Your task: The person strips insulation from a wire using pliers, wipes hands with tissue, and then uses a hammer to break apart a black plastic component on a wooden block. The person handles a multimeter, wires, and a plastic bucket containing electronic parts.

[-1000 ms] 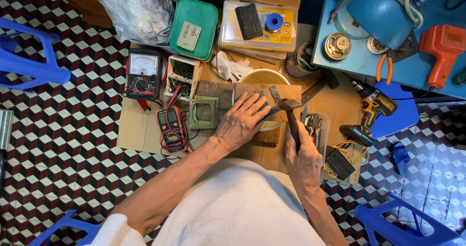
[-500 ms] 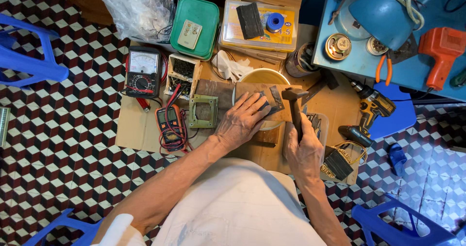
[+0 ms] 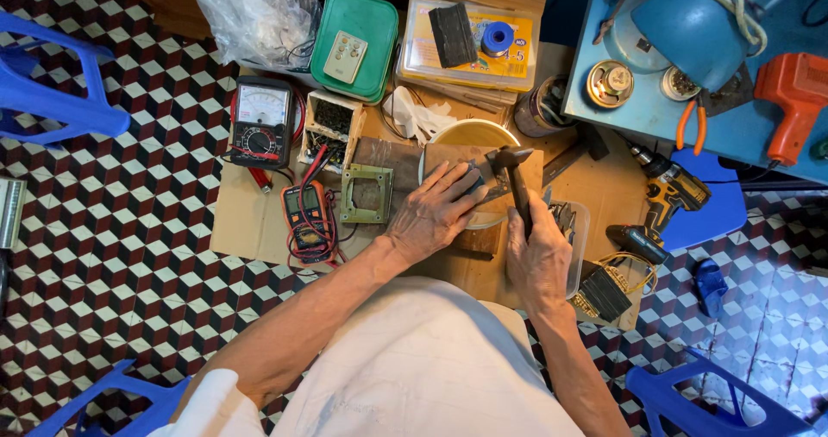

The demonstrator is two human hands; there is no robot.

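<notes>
At frame centre the right hand (image 3: 539, 260) wraps its fingers tight around a dark metal hammer (image 3: 515, 181) (long axis running up the frame, head uppermost). The left hand (image 3: 435, 214) presses flat, fingers spread, on a brown wooden block (image 3: 392, 163). A clear plastic tray (image 3: 573, 230) beside holds metal bits.

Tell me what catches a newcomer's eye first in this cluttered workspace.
At centre, the right hand grips a dark-headed hammer raised over a wooden block, while the left hand presses flat on it. To the left lie a black analogue meter and an orange-edged digital multimeter on brown cardboard. A blue table at upper right carries a bright orange tool.
</notes>
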